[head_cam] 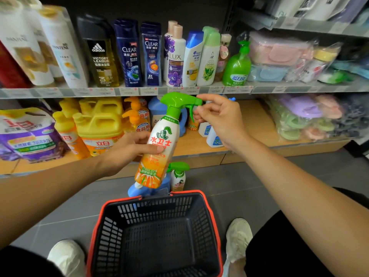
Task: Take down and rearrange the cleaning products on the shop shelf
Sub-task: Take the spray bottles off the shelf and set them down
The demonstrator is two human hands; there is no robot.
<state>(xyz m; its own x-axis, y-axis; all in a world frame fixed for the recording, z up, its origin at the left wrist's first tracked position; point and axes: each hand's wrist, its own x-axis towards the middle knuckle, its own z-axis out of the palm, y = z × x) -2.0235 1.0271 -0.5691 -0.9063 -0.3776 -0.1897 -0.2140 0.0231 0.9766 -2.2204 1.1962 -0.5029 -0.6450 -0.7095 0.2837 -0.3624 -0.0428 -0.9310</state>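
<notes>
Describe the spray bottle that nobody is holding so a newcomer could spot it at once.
Find the red-rimmed black basket on the floor between the person's shoes. Just past its far rim stands an upright spray bottle. Its green trigger head and white body set it apart from the blue containers at its left.

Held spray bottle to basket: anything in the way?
Nothing visible. The left hand grips the spray bottle by its body, the right hand pinches its trigger head; the basket below is open-topped and looks empty. A second spray bottle and a blue bottle sit on the floor beyond its far rim, outside the path.
</notes>
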